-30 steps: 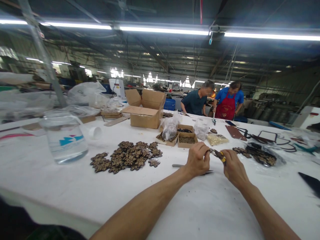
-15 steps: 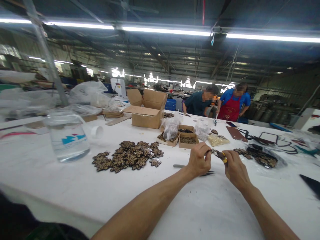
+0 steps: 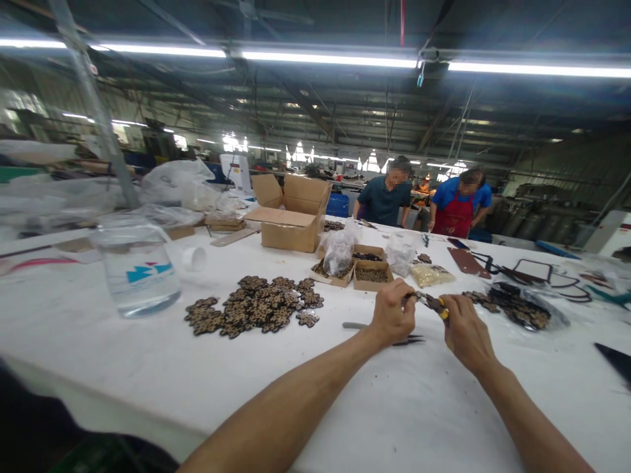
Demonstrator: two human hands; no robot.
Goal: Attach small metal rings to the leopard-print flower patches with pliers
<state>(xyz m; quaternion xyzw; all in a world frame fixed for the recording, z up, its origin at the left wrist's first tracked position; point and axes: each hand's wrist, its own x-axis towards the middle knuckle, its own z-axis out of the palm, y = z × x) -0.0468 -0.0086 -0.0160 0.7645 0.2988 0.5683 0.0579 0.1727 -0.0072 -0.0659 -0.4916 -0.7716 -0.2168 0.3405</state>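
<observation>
My right hand (image 3: 467, 332) is wrapped round yellow-handled pliers (image 3: 434, 303), jaws pointing left. Their tips meet a small dark piece (image 3: 410, 297) that my left hand (image 3: 392, 314) pinches; most of it is hidden by the fingers. Under my left wrist lies a grey-handled tool (image 3: 353, 325) with dark pointed tips, partly covered. To the left spreads a pile of brown-and-black patterned, flower-shaped pieces (image 3: 261, 305). Just beyond my left hand stand small cardboard boxes, one with tiny brass-coloured parts (image 3: 372, 274).
A clear water jug (image 3: 140, 282) stands at left, near an open carton (image 3: 290, 233). Clear bags (image 3: 340, 253) and a bag of yellowish bits (image 3: 432, 274) lie behind my hands. More patterned pieces (image 3: 522, 312) are at right. Two people (image 3: 384, 200) lean over the table's far side.
The person in the dark green top has shifted left and risen slightly. The view has moved a little. My hands keep the pliers and small piece together in nearly the same position.
</observation>
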